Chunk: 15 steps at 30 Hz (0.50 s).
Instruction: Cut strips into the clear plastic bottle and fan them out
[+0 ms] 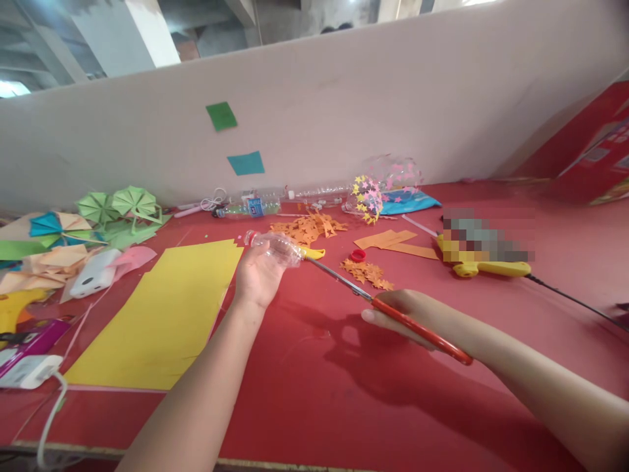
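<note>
My left hand [259, 272] is wrapped round a clear plastic bottle piece [285, 249], which lies tilted on its side with a red ring at its neck on the left. My right hand [417, 314] is closed on a pair of scissors [344, 280] with red handles, seen edge-on. Their metal blades point up and left, the tips at the right-hand rim of the bottle piece. Whether the blades are cutting the plastic cannot be told. Just behind the tips lies a small curved yellow piece [317, 253]. A red bottle cap [358, 255] lies beyond my right hand.
Yellow paper sheets [162, 314] lie left of my hands. Orange paper stars [368, 273] and orange strips [398, 241] sit behind. A yellow tool [491, 267] with a black cord is at right. Plastic bottles [263, 206] lie along the wall; folded green paper [135, 200] is far left.
</note>
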{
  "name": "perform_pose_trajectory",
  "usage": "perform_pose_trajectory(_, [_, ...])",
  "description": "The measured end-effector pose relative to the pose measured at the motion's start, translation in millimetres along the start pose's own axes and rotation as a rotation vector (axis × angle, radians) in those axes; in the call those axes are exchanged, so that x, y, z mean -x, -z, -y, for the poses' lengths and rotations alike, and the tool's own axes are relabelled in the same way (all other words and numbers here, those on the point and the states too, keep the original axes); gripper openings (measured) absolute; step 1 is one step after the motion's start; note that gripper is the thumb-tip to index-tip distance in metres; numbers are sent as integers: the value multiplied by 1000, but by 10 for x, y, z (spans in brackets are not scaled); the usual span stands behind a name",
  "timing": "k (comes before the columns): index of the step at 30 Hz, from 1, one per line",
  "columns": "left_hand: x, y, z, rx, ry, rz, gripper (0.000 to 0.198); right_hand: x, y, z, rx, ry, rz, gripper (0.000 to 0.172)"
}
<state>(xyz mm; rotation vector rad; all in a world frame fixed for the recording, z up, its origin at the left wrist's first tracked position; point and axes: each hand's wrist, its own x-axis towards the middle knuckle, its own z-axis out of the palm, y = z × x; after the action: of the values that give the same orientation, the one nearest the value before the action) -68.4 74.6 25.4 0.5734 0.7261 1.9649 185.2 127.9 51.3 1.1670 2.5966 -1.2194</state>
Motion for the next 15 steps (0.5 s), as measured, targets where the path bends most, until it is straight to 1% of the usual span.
perform_pose_trajectory(3, [17,-21,21,-7,31,-32,15,8,-2,7,-83,-43,61,49])
perform_pose_trajectory(5, [24,-33,40,-21,52,-32,18,18,-12,5,-154,-70,93,47])
perform_pose_trajectory(8, [25,-37,60,-30,60,-20,19,28,-25,-4,-223,-59,127,47])
perform_pose_trajectory(11, [19,-28,66,-27,68,-21,22,26,-32,-11,-245,-50,157,48])
perform_pose_trajectory(13, [16,-22,66,-27,74,-32,23,15,-33,-20,-205,-60,142,49])
perform_pose_trajectory(15, [15,-18,63,-23,73,-52,23,-5,-34,-39,-110,-48,81,51])
